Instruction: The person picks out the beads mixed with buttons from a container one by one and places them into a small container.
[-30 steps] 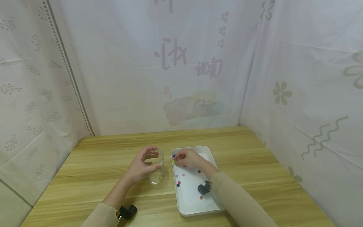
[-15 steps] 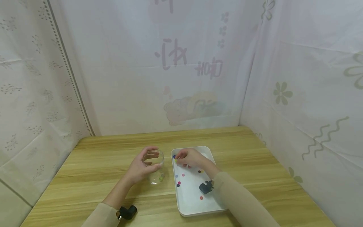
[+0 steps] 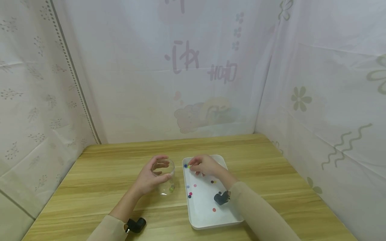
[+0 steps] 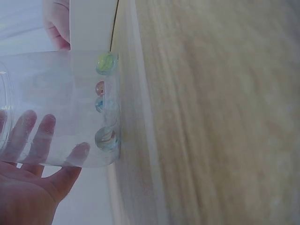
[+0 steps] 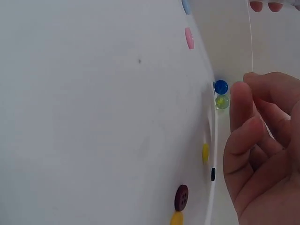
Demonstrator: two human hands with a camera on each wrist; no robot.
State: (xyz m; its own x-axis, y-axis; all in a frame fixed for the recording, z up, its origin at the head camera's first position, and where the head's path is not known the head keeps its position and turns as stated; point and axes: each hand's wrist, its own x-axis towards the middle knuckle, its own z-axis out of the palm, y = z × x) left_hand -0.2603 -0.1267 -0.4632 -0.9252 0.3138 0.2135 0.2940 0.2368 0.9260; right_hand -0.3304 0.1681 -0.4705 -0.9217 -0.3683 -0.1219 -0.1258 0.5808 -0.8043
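Observation:
My left hand (image 3: pixel 147 179) is wrapped round a clear cup (image 3: pixel 166 189) that stands on the table left of the tray. Several glass marbles lie on its bottom, among them a yellow-green marble (image 4: pixel 106 63) and one with a brown swirl (image 4: pixel 106 139). My right hand (image 3: pixel 206 166) is over the far left part of the white tray (image 3: pixel 208 221), fingers loosely bent with nothing visible between them. Just past its fingertips in the right wrist view, a blue marble (image 5: pixel 221 87) and a yellow-green marble (image 5: pixel 222 102) sit side by side.
Small buttons lie scattered in the tray: a pink button (image 3: pixel 195 185), a light blue one (image 3: pixel 188 186), a magenta one (image 3: pixel 190 193), a red one (image 3: pixel 214 210) and a maroon four-hole button (image 5: pixel 181 198). Patterned curtains (image 3: pixel 135 83) enclose the wooden table (image 3: pixel 120 157).
My right hand has shifted slightly back and to the right. The yellow-green marble in the tray has moved up next to the blue one. My left hand and the cup stay put.

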